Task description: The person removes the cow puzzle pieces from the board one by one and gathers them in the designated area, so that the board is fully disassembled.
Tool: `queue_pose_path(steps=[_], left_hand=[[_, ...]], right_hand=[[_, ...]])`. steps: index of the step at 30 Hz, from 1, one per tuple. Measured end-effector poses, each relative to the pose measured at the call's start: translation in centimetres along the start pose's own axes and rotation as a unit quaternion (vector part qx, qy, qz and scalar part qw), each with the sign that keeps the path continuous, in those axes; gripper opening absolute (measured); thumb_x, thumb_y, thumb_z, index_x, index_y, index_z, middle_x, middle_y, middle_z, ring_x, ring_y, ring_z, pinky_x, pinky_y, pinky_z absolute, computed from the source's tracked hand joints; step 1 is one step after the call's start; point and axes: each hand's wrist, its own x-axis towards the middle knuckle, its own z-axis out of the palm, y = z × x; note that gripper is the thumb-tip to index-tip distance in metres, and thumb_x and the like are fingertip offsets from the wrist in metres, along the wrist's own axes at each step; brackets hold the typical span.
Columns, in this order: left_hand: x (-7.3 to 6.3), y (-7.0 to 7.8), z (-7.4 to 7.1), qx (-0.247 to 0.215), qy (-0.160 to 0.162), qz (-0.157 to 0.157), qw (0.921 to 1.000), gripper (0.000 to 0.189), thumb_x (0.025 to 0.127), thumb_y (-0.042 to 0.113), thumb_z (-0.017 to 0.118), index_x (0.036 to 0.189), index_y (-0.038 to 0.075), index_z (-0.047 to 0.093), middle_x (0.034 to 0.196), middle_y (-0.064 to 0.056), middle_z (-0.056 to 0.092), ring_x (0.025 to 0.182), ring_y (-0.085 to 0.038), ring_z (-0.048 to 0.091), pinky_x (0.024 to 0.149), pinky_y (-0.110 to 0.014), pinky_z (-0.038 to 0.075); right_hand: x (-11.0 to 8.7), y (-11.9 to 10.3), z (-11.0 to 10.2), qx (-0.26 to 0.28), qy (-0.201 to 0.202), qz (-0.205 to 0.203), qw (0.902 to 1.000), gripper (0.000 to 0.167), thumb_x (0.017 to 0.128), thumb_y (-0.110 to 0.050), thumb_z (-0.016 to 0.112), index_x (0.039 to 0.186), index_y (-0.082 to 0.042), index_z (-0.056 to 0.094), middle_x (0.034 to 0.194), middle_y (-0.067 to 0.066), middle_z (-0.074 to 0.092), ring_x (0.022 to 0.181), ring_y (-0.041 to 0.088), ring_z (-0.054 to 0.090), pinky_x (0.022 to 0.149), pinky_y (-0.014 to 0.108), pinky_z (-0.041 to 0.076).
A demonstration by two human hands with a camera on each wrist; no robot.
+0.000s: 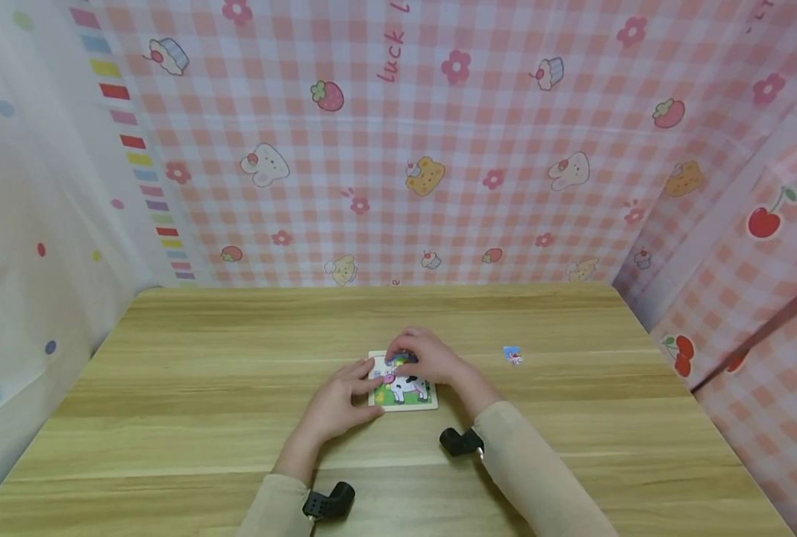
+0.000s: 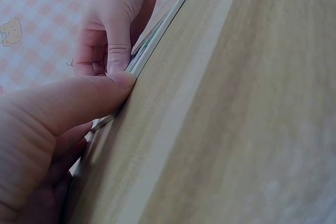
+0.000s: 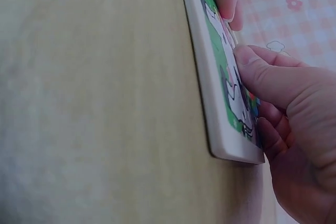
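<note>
A small jigsaw puzzle board (image 1: 412,407) with a pale frame and a black-and-white cow on green grass lies flat on the table. My left hand (image 1: 336,403) holds it at the left side, thumb on the near edge and fingers by the left edge and face. My right hand (image 1: 432,359) bends over the board's upper part, its thumb and fingertips pinching a puzzle piece (image 1: 390,362) at the picture, mostly hidden by the fingers. A pale bare patch shows at the upper left of the board. In the right wrist view, the right thumb (image 3: 254,69) touches the picture.
One loose puzzle piece (image 1: 513,355), blue with white and red, lies on the wooden table (image 1: 237,358) to the right of the board. A pink checked curtain (image 1: 398,149) hangs behind the table. Black wrist cameras (image 1: 331,501) sit at both sleeves.
</note>
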Motion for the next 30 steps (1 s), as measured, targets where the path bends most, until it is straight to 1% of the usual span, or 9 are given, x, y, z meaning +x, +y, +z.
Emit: queue_pose_path(steps=[5,8,17,24,30], left_hand=[[-0.02,0.03,-0.06,0.004,-0.002,0.001,1.0000,0.049,0.082,0.022,0.081,0.127,0.010,0.068,0.151,-0.012,0.046,0.144,-0.036,0.036,0.116,-0.057,0.031],[0.00,0.04,-0.09,0.008,-0.005,0.002,1.0000,0.049,0.083,0.024,0.081,0.128,0.010,0.067,0.152,-0.012,0.045,0.144,-0.035,0.036,0.116,-0.057,0.031],[0.00,0.11,-0.12,0.012,-0.006,0.000,0.9999,0.050,0.083,0.025,0.081,0.129,0.012,0.067,0.153,-0.011,0.044,0.144,-0.035,0.035,0.116,-0.057,0.030],[0.01,0.18,-0.14,0.012,-0.007,0.000,0.9999,0.050,0.082,0.025,0.081,0.129,0.012,0.066,0.152,-0.011,0.045,0.144,-0.035,0.035,0.117,-0.057,0.029],[0.01,0.16,-0.13,0.012,-0.008,-0.005,0.9999,0.050,0.083,0.025,0.081,0.129,0.013,0.066,0.153,-0.010,0.044,0.145,-0.034,0.035,0.117,-0.057,0.029]], right_hand=[[-0.09,0.09,0.17,0.002,0.008,0.006,0.9999,0.029,0.089,-0.019,0.074,0.118,-0.015,0.069,0.123,0.004,0.064,0.120,0.026,0.053,0.110,0.047,0.039],[-0.13,0.12,0.27,0.006,0.014,0.011,0.9998,0.031,0.089,-0.018,0.074,0.120,-0.014,0.068,0.122,0.005,0.064,0.119,0.026,0.054,0.109,0.048,0.039],[-0.26,0.23,0.56,0.010,0.039,0.007,0.9992,0.030,0.089,-0.013,0.073,0.119,-0.011,0.070,0.119,0.006,0.066,0.115,0.026,0.057,0.106,0.046,0.043],[-0.36,0.16,0.54,0.023,0.058,-0.001,0.9981,0.025,0.088,-0.012,0.074,0.113,-0.012,0.072,0.114,0.005,0.065,0.107,0.023,0.059,0.098,0.043,0.049],[-0.35,0.36,0.69,0.023,0.066,0.001,0.9976,0.025,0.088,-0.013,0.075,0.112,-0.013,0.073,0.114,0.005,0.067,0.107,0.022,0.060,0.099,0.043,0.049]])
